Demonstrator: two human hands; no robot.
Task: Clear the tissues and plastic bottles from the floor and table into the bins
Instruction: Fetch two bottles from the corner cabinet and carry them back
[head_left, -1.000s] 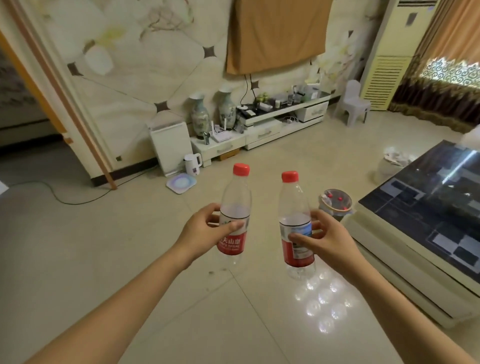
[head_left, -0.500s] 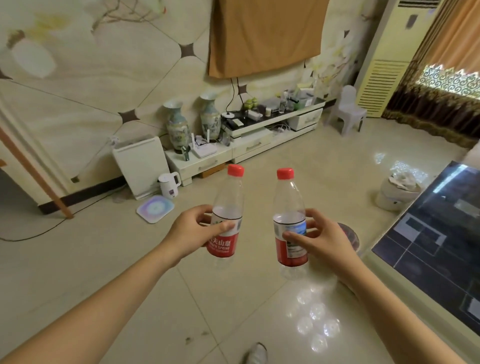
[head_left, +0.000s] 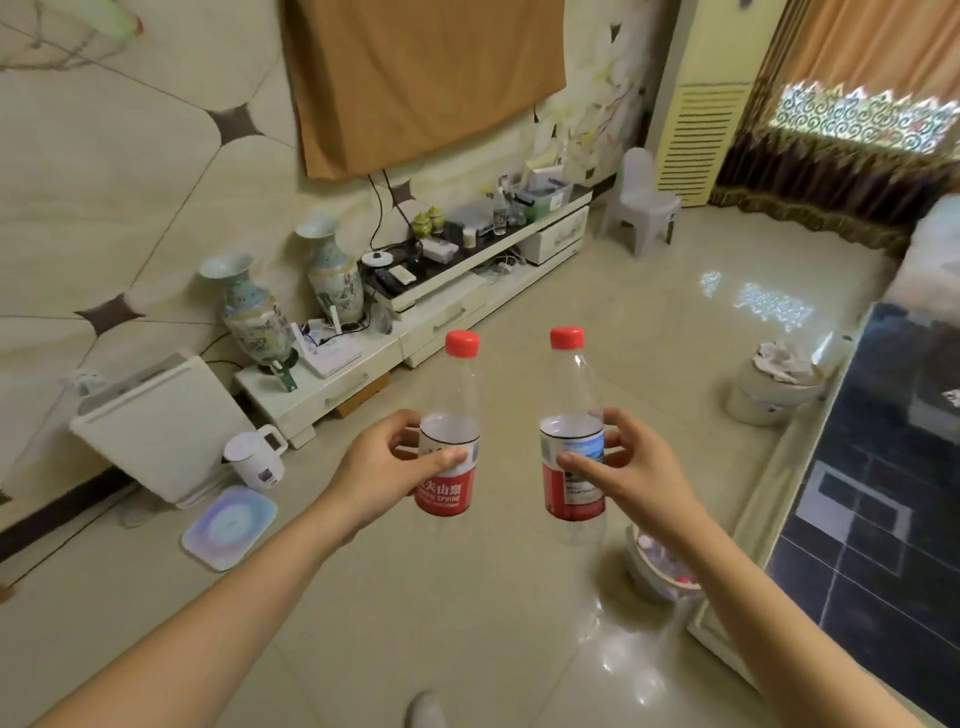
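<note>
Left of the table (head_left: 769, 499), over the tiled floor (head_left: 597, 374), the left hand (head_left: 379, 467) grips one bottle (head_left: 451, 421) and the right hand (head_left: 631, 467) grips another bottle (head_left: 571, 431), both upright, red-capped, held apart. A bottle bin (head_left: 657, 569) sits below the right hand against the table; a tissue bin (head_left: 763, 392) stands farther along it.

home living room: low tv cabinet (head_left: 467, 306), porcelain vases (head_left: 249, 306), curtains (head_left: 857, 78), standing air conditioner (head_left: 696, 119).
</note>
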